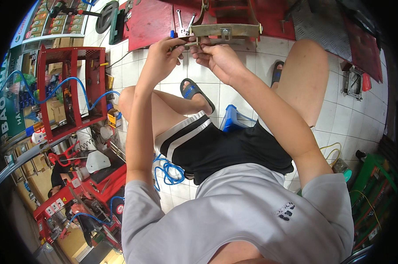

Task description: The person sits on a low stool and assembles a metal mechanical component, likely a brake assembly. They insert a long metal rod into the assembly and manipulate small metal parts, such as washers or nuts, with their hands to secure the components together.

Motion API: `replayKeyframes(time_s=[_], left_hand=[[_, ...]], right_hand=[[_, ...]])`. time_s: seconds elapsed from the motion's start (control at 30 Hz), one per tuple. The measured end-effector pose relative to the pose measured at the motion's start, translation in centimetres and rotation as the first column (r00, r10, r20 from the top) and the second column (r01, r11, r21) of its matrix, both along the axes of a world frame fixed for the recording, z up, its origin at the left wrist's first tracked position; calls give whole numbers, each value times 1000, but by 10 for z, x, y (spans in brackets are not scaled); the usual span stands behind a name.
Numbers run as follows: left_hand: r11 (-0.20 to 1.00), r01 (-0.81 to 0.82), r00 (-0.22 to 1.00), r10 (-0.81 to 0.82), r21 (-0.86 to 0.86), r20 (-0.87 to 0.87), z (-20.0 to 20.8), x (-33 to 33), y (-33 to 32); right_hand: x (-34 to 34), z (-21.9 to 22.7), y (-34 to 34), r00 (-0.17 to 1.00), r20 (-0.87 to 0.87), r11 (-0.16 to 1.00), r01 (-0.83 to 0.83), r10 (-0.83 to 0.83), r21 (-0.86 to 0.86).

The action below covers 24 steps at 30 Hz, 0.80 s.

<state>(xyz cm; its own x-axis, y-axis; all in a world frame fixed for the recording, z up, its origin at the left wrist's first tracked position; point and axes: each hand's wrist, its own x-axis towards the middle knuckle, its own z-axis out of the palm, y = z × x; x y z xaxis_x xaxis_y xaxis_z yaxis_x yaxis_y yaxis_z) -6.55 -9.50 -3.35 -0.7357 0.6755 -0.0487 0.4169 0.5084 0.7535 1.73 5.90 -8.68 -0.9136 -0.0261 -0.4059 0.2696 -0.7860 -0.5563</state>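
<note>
At the top middle a metal frame point(225, 31), with a dull cross plate and side arms, stands on a red platform point(152, 22). My left hand point(166, 53) is closed around a thin metal piece point(191, 44) at the left end of the cross plate. What kind of part it is cannot be made out. Just under the plate, my right hand point(220, 60) has its fingers curled in at the same spot, close to my left fingertips. What lies between the right fingers is mostly hidden.
Wrenches point(179, 22) and a blue-handled screwdriver point(172, 33) lie behind my left hand. A blue stool point(231, 119) shows between my legs. A red rack point(71, 92) and coiled blue hose point(169, 172) are left; a metal jack-like part point(353, 83) sits right.
</note>
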Motion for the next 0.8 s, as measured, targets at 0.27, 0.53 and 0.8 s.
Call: replayKeyframes(time_s=[0.27,0.53,0.8], left_hand=[[961,226,941,-258,-162,-220,9,-19,6],[927,227,933,-295,-298,-206,21,-21,9],[869,373,803,-478,-324,-357,33,-32,17]], right_hand=[[-1,0,-5,998,52,1000,23,-22,-22],[1,2,-4,998,23,999,50,-51,20],[0,2,-9,985,-34,985,170,-170,-9]])
